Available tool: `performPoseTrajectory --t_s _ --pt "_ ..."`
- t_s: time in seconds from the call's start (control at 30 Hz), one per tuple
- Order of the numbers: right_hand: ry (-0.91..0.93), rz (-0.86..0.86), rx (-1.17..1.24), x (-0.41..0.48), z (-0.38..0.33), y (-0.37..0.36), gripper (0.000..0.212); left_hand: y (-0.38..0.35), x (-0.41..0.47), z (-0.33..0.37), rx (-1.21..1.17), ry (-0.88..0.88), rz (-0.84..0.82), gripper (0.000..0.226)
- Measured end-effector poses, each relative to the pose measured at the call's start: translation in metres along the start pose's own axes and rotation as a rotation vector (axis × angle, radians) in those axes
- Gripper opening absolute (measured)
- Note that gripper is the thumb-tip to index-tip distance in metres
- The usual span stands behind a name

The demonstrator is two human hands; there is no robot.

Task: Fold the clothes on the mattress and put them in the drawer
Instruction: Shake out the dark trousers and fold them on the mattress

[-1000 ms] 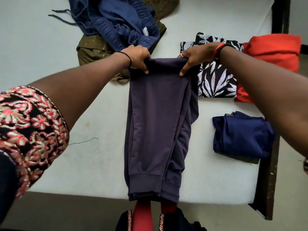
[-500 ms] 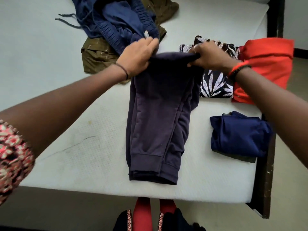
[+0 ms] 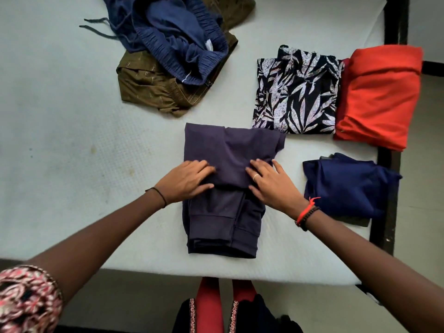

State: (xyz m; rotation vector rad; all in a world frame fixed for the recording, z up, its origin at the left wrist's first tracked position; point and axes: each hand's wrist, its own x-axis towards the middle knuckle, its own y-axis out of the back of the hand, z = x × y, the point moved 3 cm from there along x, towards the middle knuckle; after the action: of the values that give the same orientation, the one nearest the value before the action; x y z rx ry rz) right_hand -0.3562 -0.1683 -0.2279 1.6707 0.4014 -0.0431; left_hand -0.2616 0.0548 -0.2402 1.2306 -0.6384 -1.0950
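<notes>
**Trousers pressed flat under two hands**

Six garments are plainly counted on the mattress, and every place below is given from the purple trousers. These lie doubled over near the mattress's near edge, with the cuffs toward the person. The left hand is laid on their left side and the right hand on their right side, both at the edge of the upper layer. The fingers of each hand are stretched nearly straight and slightly spread, pressed flat on the cloth, and nothing is gripped by either. One black band is worn on the left wrist. One red thread with dark beads is worn on the right wrist, and one ring on a right finger.

Three folded pieces are found to the right of the trousers. One leaf-print garment lies just beside their far right corner, and one red garment lies against it, further right. One navy garment lies directly to the right, apart from the trousers, with a sliver of darker cloth showing beneath its near edge.

Two unfolded pieces are heaped beyond the trousers, to the left: one blue drawstring garment is piled on one olive garment. One dark bed frame is seen well to the right of the trousers, along the mattress's edge.
</notes>
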Motion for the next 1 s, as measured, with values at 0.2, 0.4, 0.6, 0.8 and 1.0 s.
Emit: performPoseTrajectory --t_s 0.2,0.4,0.6,0.8,1.0 --pt "-0.195 0.281 0.047 0.044 -0.01 0.012 0.055 -0.001 0.03 0.013 0.047 0.196 0.19 0.049" --pt "-0.219 0.066 0.178 0.103 -0.006 -0.002 0.062 0.003 0.082 -0.037 -0.16 0.481 -0.056 0.073" --pt "-0.065 -0.375 0.283 0.13 0.058 0.026 0.075 0.037 0.106 -0.087 -0.28 0.357 -0.491 0.06" --pt "-0.176 -0.587 0.24 0.128 0.089 0.047 0.048 0.054 0.118 -0.081 -0.267 0.318 -0.533 0.046" --pt "-0.221 -0.424 0.418 0.129 0.115 0.073 0.032 0.08 0.124 -0.094 -0.191 0.259 -0.293 0.044"
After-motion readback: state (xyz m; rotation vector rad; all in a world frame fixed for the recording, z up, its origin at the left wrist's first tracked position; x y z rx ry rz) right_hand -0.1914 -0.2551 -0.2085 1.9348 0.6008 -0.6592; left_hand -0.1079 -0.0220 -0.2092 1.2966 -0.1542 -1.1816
